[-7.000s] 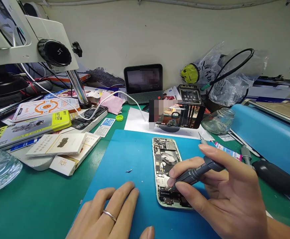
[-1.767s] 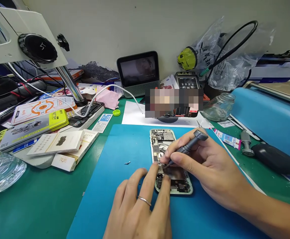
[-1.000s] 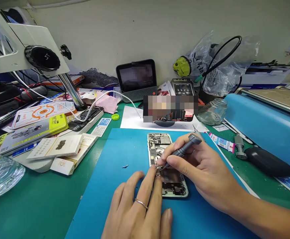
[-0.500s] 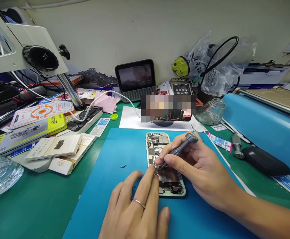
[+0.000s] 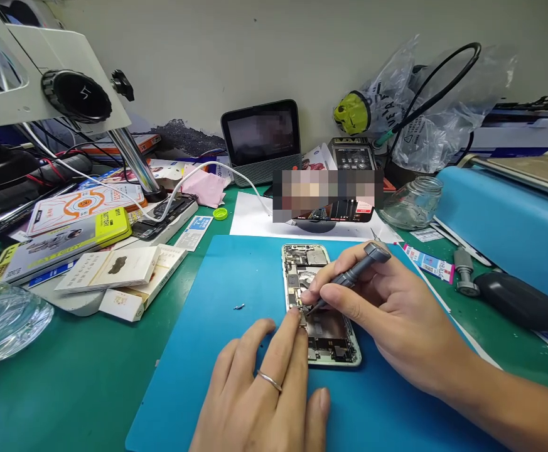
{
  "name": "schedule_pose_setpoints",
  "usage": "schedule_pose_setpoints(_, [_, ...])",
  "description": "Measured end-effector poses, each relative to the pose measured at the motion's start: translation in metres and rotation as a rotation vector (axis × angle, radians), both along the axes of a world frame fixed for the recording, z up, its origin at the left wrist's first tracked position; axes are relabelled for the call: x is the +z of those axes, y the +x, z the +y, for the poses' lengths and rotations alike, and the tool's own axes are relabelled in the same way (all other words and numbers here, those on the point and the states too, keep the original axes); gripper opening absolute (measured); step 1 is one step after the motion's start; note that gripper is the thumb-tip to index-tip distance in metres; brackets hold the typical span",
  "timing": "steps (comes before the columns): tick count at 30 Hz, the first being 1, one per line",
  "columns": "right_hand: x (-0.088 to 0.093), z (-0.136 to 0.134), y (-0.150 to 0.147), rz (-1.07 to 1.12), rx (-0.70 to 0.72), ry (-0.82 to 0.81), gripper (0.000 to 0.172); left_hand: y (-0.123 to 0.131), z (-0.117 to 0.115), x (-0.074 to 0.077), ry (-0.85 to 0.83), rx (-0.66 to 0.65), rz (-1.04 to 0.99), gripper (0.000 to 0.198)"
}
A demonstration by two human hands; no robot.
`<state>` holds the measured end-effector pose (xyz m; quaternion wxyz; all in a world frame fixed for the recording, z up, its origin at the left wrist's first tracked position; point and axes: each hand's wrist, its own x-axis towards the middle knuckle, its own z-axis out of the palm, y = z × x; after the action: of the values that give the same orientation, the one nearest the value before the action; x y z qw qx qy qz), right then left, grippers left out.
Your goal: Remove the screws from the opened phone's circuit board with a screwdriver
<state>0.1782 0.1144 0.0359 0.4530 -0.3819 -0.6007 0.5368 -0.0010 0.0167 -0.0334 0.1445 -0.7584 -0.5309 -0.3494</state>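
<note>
An opened smartphone [image 5: 330, 348] with its inner parts bare lies on the blue mat [image 5: 184, 376]. My right hand [image 5: 386, 301] is closed around a grey precision screwdriver [image 5: 356, 270], held slanted like a pen. Its tip reaches into the middle of the phone, close to my left fingertips; exactly what it touches is too small to make out. My left hand [image 5: 259, 395], with a ring on one finger, lies palm down with fingers stretched out. Its front fingertips press on the phone's left edge. On the mat left of the phone is a tiny dark metal piece [image 5: 239, 307].
A microscope stand [image 5: 80, 88] overhangs the left side, above boxes [image 5: 108, 270] and another opened phone [image 5: 167, 213]. Behind the mat are a smart display [image 5: 262, 135] and a partly blurred phone screen. To the right lie a glass jar [image 5: 410, 201], another screwdriver [image 5: 464, 271] and a black case [image 5: 523, 301].
The whole view has shifted slightly, with things appearing a little further right and higher. Both hands keep nearly the same pose on the phone, the screwdriver still in the right one.
</note>
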Motion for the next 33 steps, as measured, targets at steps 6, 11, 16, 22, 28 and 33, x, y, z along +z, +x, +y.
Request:
schedule_pose_setpoints(6, [-0.0016,0.0003,-0.0010,0.002,-0.007,0.001,0.036,-0.0018,0.0020,0.0021,0.009,-0.027,0.034,0.037])
schedule_pose_setpoints(11, [-0.0019,0.0009,-0.0003,0.002,0.001,-0.010,0.033,-0.0051,0.0019,0.0051,0.036,-0.064,0.040,0.036])
schedule_pose_setpoints(16, [-0.0019,0.0018,-0.0008,0.007,0.008,-0.022,0.035,-0.0081,-0.0003,0.0060,0.023,-0.066,0.069,0.034])
schedule_pose_setpoints(22, [-0.0028,0.0000,-0.0002,0.012,0.031,-0.046,0.037,-0.0010,-0.0008,0.0057,0.011,0.008,0.023,0.037])
schedule_pose_setpoints(28, [0.0011,-0.0011,0.0001,-0.031,0.064,-0.069,0.039,0.0006,-0.0018,0.0054,0.014,0.023,-0.005,0.034])
schedule_pose_setpoints(33, [0.0009,0.0002,-0.0009,-0.027,0.056,-0.059,0.035,-0.0009,-0.0022,0.0061,0.018,0.014,0.010,0.034])
